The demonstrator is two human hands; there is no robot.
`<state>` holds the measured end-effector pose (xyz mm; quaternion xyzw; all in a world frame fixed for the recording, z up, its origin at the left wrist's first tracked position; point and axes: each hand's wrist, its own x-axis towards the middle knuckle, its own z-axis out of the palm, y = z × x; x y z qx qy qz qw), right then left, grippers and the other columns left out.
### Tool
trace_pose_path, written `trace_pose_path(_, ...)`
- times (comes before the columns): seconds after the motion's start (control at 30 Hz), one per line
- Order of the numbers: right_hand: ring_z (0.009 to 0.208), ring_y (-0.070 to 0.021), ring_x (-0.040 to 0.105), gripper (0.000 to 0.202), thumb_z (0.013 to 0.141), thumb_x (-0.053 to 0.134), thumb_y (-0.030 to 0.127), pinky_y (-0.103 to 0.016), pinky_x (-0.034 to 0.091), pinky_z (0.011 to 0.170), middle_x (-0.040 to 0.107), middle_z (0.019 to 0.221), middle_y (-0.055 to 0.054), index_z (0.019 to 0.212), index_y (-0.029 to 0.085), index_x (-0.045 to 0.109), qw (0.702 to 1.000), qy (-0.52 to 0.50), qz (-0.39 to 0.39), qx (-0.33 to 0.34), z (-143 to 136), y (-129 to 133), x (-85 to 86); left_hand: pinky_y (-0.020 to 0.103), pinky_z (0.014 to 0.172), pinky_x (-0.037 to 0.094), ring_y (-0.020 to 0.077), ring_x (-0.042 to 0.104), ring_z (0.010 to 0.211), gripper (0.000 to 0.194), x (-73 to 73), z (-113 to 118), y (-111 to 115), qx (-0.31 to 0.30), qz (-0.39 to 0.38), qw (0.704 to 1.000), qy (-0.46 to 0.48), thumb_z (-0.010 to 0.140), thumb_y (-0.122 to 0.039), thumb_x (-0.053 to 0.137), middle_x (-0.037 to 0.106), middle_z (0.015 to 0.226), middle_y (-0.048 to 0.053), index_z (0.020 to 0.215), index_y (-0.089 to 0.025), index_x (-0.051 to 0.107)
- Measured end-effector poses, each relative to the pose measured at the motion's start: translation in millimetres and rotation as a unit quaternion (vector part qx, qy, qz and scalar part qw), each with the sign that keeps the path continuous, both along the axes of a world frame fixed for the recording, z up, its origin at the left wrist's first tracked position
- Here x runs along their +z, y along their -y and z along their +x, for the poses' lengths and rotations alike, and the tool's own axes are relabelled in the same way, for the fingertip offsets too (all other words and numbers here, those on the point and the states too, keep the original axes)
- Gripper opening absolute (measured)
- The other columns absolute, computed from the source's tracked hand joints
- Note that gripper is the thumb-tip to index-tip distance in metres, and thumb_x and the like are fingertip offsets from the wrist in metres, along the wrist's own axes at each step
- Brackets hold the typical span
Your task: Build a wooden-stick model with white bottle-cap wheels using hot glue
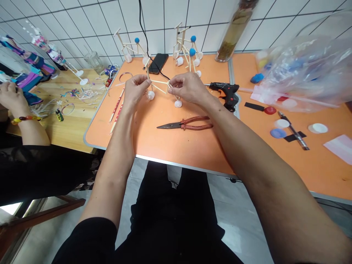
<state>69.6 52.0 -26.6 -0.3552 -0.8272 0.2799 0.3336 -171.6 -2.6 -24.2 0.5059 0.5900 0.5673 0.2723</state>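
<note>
Between my two hands is a small frame of thin wooden sticks [158, 83] with white bottle caps as wheels, one cap [150, 95] at the left and another [178, 104] at the right. My left hand [136, 88] pinches its left upright. The fingers of my right hand [187, 86] close on the joint at its right end. Just below lie long-nose pliers [183, 124] with red handles. A black hot glue gun [226, 93] rests to the right of my right hand.
Behind stand similar stick models [192, 52] with blue balls, a phone [158, 63] and a tall jar [232, 33]. At right are a plastic bag [305, 69], loose caps [278, 133] and a pen [294, 131]. A co-worker's hand [12, 97] is at far left.
</note>
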Motion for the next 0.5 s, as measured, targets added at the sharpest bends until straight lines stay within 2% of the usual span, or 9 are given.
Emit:
trace_pose_path(0.2,0.094,-0.0306,0.074,0.013,0.086,0.082,0.033,-0.046,0.057,0.087,0.082,0.091,-0.006,0.094,0.024,0.086,1.000,0.008,0.020,-0.008,-0.1,1.7,0.3,0.027,0.064,0.051,0.0142,0.060,0.069,0.006,-0.6,1.3,2.6,0.001,0.005,1.000,-0.005,0.084,-0.022,0.081,0.069,0.078,0.001,0.083,-0.025,0.076)
trace_pose_path(0.33,0.092,-0.0292,0.073,0.012,0.086,0.079,0.031,-0.044,0.057,0.085,0.081,0.088,-0.005,0.094,0.024,0.087,0.999,0.010,0.030,-0.008,-0.7,2.3,0.5,0.028,0.065,0.051,0.0169,0.065,0.074,0.010,1.7,3.3,5.1,0.006,0.008,1.000,-0.012,0.082,-0.025,0.084,0.071,0.080,0.001,0.085,-0.026,0.075)
trace_pose_path(0.5,0.086,-0.0275,0.071,0.012,0.085,0.081,0.034,-0.044,0.056,0.084,0.081,0.086,-0.004,0.090,0.025,0.086,0.999,0.007,0.038,-0.009,-0.9,4.0,2.0,0.027,0.066,0.051,0.0153,0.065,0.074,0.010,3.5,4.3,6.6,0.000,0.007,1.000,-0.011,0.083,-0.023,0.084,0.073,0.084,0.001,0.087,-0.025,0.075)
